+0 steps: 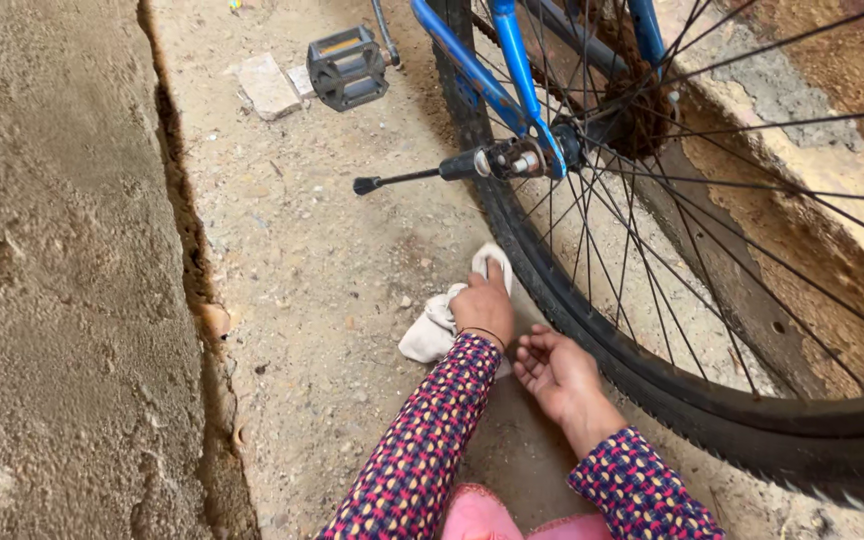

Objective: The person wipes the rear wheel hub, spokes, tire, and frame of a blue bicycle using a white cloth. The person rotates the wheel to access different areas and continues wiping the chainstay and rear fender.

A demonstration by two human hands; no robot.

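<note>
The rear bicycle wheel (712,330) is filling the right half of the view, its black tyre (592,340) standing on the dusty concrete floor (322,270) and its thin spokes fanning out from the hub. A raised concrete slab (62,270) is running down the left side, with a dark crack between it and the floor. The blue frame stays (512,70) are slanting down to the axle, where the black kickstand (407,178) is sticking out to the left. A black pedal (348,67) is hanging near the top, just beside two small stone pieces (270,85). The white cloth (439,325) is lying bunched on the floor against the tyre. The left hand (482,305) is pressing the cloth to the tyre's sidewall, its grip closed over the fabric. The right hand (557,372) is hovering palm up just beside the tyre, fingers loosely curled and holding nothing. Both sleeves are patterned in pink and dark dots.
</note>
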